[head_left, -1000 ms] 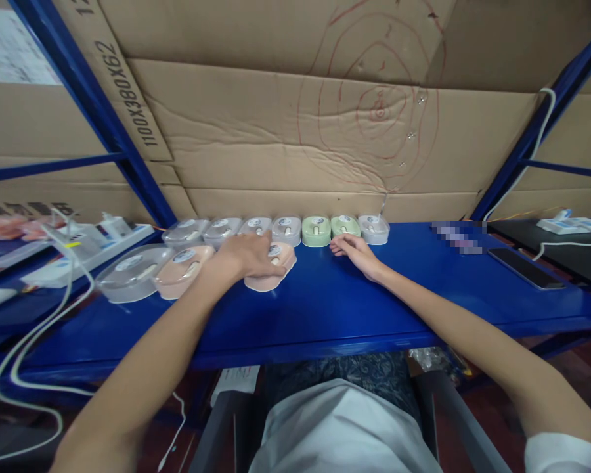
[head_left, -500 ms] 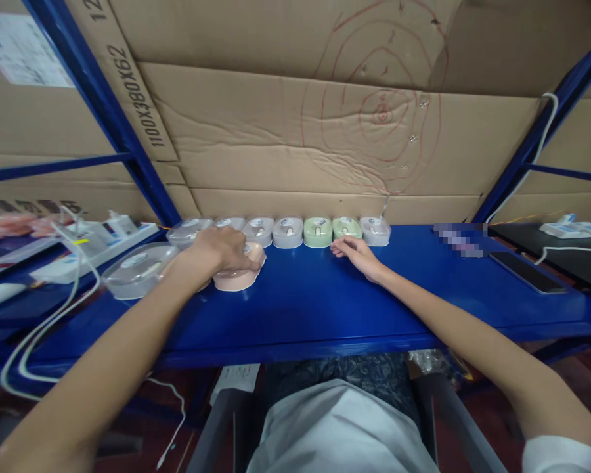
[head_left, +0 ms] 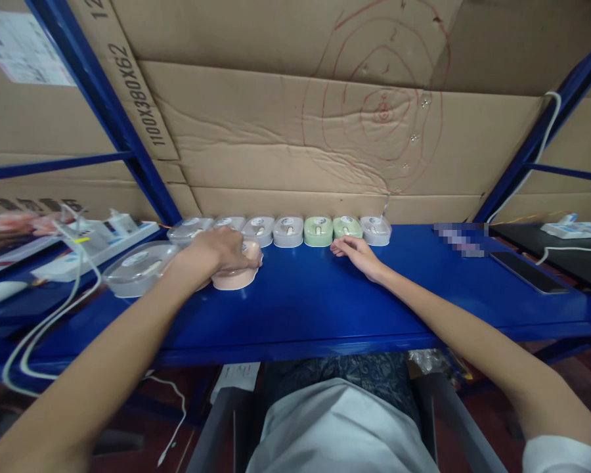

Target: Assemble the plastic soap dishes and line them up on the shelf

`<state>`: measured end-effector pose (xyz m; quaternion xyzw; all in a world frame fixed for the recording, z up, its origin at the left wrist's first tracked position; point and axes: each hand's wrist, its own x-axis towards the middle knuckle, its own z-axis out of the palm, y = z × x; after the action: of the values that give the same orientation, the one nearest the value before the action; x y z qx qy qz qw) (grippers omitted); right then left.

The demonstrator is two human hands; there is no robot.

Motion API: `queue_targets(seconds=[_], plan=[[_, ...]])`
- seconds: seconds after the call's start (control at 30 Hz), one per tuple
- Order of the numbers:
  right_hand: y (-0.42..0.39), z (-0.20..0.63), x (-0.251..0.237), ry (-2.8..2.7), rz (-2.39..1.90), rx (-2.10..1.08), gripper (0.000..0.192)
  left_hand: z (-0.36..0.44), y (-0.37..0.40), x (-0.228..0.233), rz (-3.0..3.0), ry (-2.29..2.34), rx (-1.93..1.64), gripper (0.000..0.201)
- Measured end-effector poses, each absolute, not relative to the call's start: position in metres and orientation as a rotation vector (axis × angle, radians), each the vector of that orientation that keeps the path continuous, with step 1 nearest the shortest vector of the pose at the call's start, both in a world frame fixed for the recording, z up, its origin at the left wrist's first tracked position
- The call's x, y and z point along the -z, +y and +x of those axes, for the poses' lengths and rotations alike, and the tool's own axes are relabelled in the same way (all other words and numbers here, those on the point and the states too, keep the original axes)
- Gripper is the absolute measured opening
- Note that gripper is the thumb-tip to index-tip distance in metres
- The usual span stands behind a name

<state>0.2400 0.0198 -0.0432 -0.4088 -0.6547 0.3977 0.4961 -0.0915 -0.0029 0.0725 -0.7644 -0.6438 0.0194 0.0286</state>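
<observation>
Two hands are laid on the blue counter (head_left: 325,309). A peach mouse (head_left: 236,276) is covered and gripped by the left hand (head_left: 221,253), seemingly for sliding into line; the right hand (head_left: 357,253) rests loosely curled, holding nothing, just before the green mice (head_left: 332,230).

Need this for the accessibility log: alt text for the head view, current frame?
A person's left hand rests on a peach mouse on a blue shelf, while the right hand lies flat near a back row of grey and green mice. A clear-grey mouse sits to the left, cardboard behind.
</observation>
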Motion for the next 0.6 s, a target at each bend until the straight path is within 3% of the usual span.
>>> queue_targets(seconds=[0.1,0.27,0.6], plan=[[0.0189,0.2401,0.042,-1.597,-0.991,-0.961,0.042,-0.0863,-0.0061,-0.0751,-2.26,-1.973,-0.3,0.089],[0.018,0.2398,0.0408,-1.606,-0.988,-0.963,0.044,-0.0828,-0.009,-0.0758,-2.261,-1.974,-0.316,0.084],[0.019,0.2397,0.0425,-1.614,-0.981,-0.943,0.044,-0.083,-0.0113,-0.0689,-2.219,-2.029,-0.302,0.101]])
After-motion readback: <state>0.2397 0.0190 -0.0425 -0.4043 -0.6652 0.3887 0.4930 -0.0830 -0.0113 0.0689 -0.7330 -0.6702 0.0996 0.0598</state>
